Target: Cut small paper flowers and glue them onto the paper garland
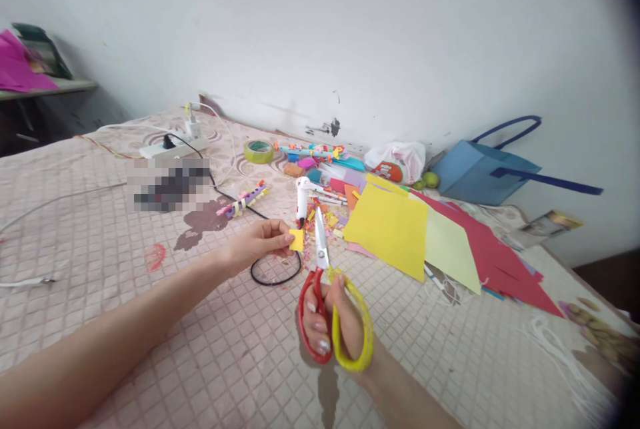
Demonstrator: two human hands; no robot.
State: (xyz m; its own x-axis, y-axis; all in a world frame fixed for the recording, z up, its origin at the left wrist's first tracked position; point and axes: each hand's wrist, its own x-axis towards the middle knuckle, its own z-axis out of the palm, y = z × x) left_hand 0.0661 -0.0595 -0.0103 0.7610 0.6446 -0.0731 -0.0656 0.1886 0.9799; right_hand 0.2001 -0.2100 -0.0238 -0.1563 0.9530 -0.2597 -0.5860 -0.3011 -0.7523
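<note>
Between the thumb and fingers of my left hand is a small yellow paper piece. My right hand is closed round the handles of the scissors, one red and one yellow, with the blades together and pointing away from me. The blades stand just right of the paper piece, not touching it. Behind them a white glue gun stands among small paper scraps. A large yellow sheet lies to the right, over pale green and red sheets.
A power strip with cables is at the back left. Green tape and decorated sticks lie on the patterned table. A plastic bag, green fruits and a blue bag are near the wall.
</note>
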